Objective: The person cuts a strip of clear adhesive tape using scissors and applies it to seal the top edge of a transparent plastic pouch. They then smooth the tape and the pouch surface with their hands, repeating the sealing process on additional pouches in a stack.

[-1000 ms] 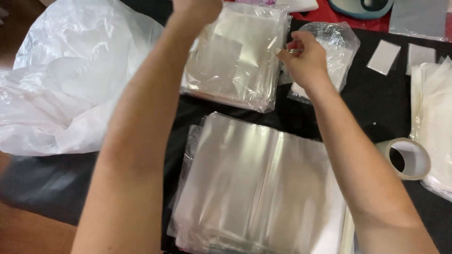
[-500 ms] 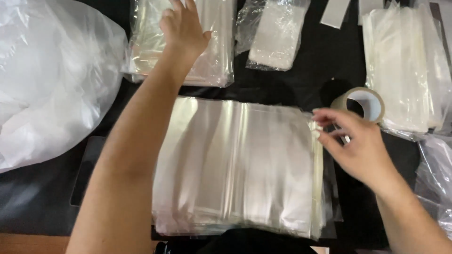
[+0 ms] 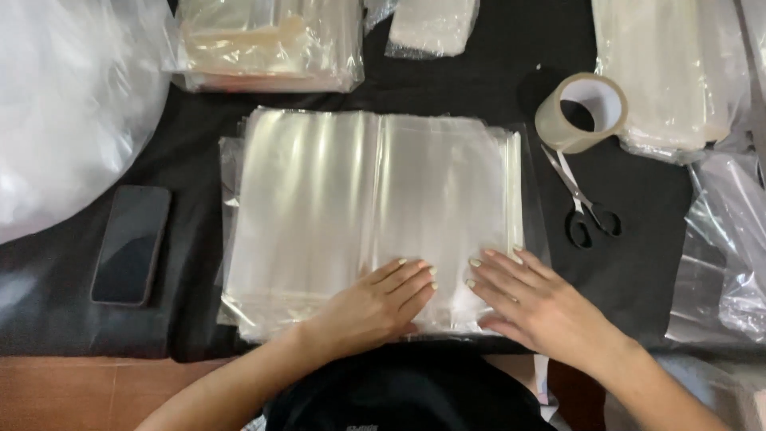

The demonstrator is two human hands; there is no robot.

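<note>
A thick stack of clear plastic bags (image 3: 351, 199) lies flat on the black table cover (image 3: 630, 263) in front of me. My left hand (image 3: 375, 303) rests palm down on the stack's near edge, fingers together and pointing away. My right hand (image 3: 535, 303) lies flat beside it on the stack's near right corner, fingers slightly spread. Neither hand grips anything.
A dark phone (image 3: 132, 243) lies left of the stack. A tape roll (image 3: 581, 112) and black-handled scissors (image 3: 582, 203) sit to the right. More bag bundles lie at the back (image 3: 271, 44) and right (image 3: 678, 72). A big white plastic sack (image 3: 72, 112) fills the left.
My left hand came back from the far bundle and my right hand left the stack's right edge; both now press flat on the near edge. The view shifted closer over the stack.
</note>
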